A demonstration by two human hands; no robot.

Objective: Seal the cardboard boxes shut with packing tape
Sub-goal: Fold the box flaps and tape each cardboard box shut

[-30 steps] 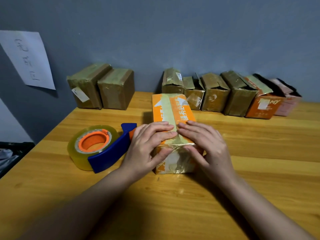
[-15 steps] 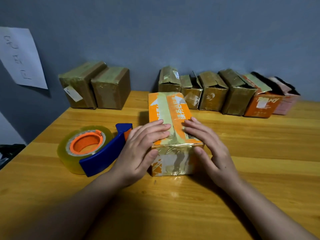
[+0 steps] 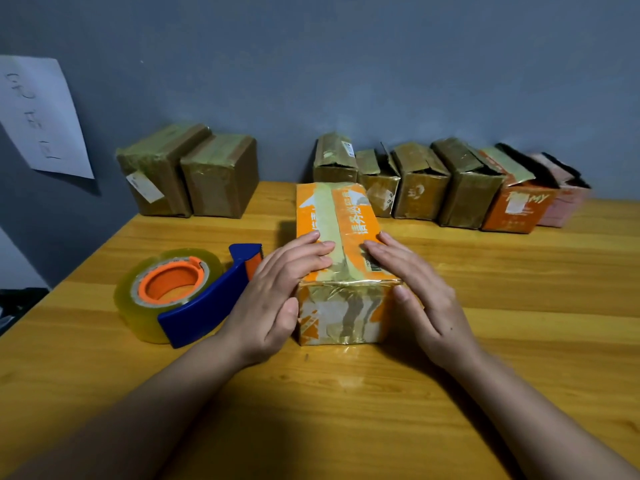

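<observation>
while the orange box point(image 3: 337, 244) lies lengthwise near the middle of the wooden table point(image 3: 519, 306), a strip of tape along its top seam, the left hand point(image 3: 277, 299) lies flat against its left side, fingers straight across the top and thumb alongside the near end face. the right hand point(image 3: 426, 299) mirrors it on the right, fingers straight on the top and thumb touching the near right corner; neither hand curls round the box. the tape dispenser point(image 3: 180, 292) rests just left of the left hand.
</observation>
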